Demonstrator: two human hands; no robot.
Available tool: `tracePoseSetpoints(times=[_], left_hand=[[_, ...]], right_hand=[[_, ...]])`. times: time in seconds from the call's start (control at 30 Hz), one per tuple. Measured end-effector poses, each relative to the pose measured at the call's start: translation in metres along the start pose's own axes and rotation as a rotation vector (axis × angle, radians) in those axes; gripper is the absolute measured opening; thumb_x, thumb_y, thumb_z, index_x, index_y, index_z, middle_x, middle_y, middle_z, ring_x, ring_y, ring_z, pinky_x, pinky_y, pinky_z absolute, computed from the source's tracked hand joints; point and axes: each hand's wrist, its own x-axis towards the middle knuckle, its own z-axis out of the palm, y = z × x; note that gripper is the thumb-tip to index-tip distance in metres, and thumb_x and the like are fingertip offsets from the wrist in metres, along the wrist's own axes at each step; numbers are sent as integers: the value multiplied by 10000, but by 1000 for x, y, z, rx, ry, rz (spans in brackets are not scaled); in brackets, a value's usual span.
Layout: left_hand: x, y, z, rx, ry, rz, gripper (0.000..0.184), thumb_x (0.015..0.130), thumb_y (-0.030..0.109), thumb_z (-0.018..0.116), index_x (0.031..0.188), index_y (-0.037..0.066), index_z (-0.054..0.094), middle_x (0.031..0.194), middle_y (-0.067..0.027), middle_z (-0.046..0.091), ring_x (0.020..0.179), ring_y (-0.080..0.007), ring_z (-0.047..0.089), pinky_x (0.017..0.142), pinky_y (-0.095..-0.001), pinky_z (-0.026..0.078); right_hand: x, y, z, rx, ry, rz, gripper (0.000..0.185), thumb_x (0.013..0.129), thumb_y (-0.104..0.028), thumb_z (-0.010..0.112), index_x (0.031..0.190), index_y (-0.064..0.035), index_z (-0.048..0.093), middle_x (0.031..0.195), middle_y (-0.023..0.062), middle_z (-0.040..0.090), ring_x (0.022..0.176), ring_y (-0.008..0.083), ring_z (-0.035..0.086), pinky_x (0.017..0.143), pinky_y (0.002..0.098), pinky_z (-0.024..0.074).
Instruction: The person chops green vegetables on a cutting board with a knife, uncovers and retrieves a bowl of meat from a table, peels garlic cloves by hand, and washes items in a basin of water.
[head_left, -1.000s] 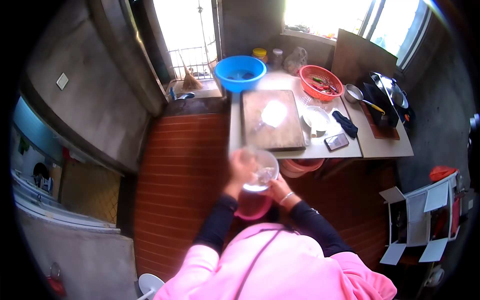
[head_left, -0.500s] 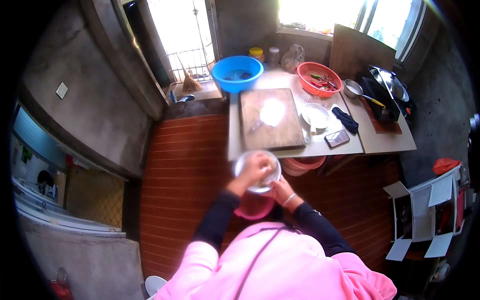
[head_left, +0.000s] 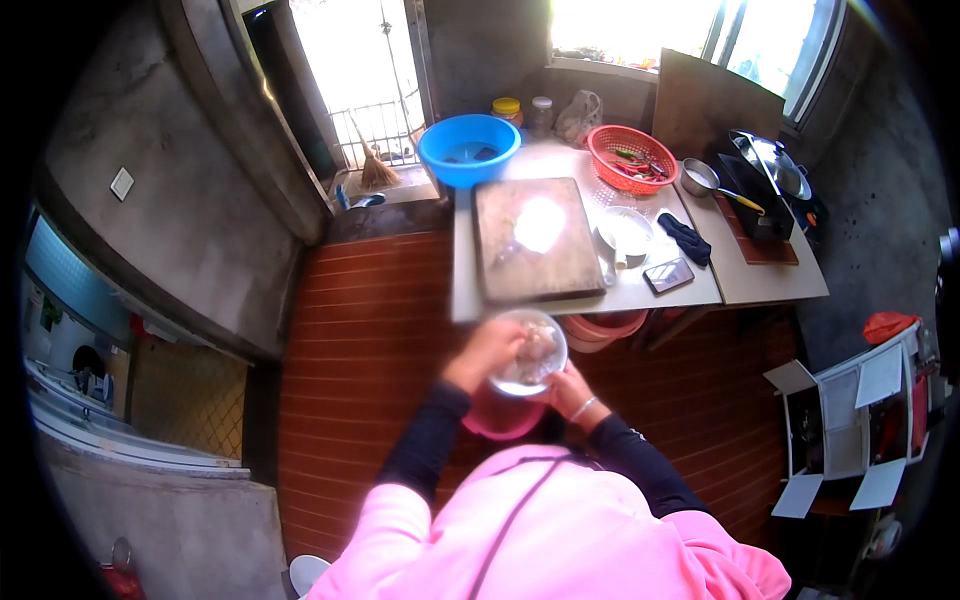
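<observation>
A shiny, pale round bowl (head_left: 516,384) is tilted in front of my body, below the table's front edge. My right hand (head_left: 570,390), with a bracelet at the wrist, grips its lower right rim. My left hand (head_left: 484,354) reaches over the left side, its fingertips inside the bowl by some pale brownish contents (head_left: 538,346). Motion blurs those fingers, so I cannot see whether they pinch anything. Beneath the bowl, partly hidden, is a pink basin (head_left: 492,424).
On the table (head_left: 690,296) are a wooden board (head_left: 540,270), blue basin (head_left: 468,178), red basket (head_left: 630,182) with peppers, white dish (head_left: 628,230), dark cloth (head_left: 684,238) and phone (head_left: 668,276). Right of them stand a saucepan (head_left: 700,178) and stove (head_left: 762,210). A pink tub (head_left: 592,336) sits under the table edge.
The bowl has shifted slightly right and down and is tilted differently. My left hand has drawn back from over the bowl to its left side; my right hand still holds the rim.
</observation>
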Motion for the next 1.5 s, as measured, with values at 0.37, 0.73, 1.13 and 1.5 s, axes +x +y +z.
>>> tracePoseSetpoints(times=[0.37, 0.73, 1.13, 1.5], left_hand=[[-12, 31, 7, -4, 409, 315, 148, 736, 70, 546, 868, 29, 600, 887, -134, 577, 846, -298, 546, 750, -361, 439], [-87, -29, 36, -113, 576, -108, 214, 765, 81, 569, 975, 45, 573, 806, -113, 599, 732, -207, 594, 658, -296, 467], [-129, -61, 87, 33, -11, -844, 323, 705, 146, 606, 1004, 25, 576, 840, -163, 612, 779, -268, 601, 697, -326, 477], [-134, -39, 118, -119, -32, -1309, 321, 723, 198, 591, 993, 25, 592, 961, -180, 593, 919, -285, 567, 804, -328, 443]], right_hand=[[-11, 1, 1, 25, 44, -31, 523, 775, 56, 364, 1250, -123, 237, 1148, 168, 436, 945, 341, 550, 699, 457, 524], [10, -74, -41, 42, 275, -295, 473, 766, 51, 363, 1224, -38, 280, 1066, 185, 500, 859, 319, 587, 674, 421, 544], [168, -292, -237, 197, 492, -498, 385, 800, 41, 342, 1180, 50, 286, 1053, 241, 479, 868, 379, 564, 724, 453, 525], [276, -368, -385, 243, 696, -501, 382, 757, 79, 354, 1137, 92, 320, 1043, 262, 475, 863, 365, 564, 709, 471, 529]])
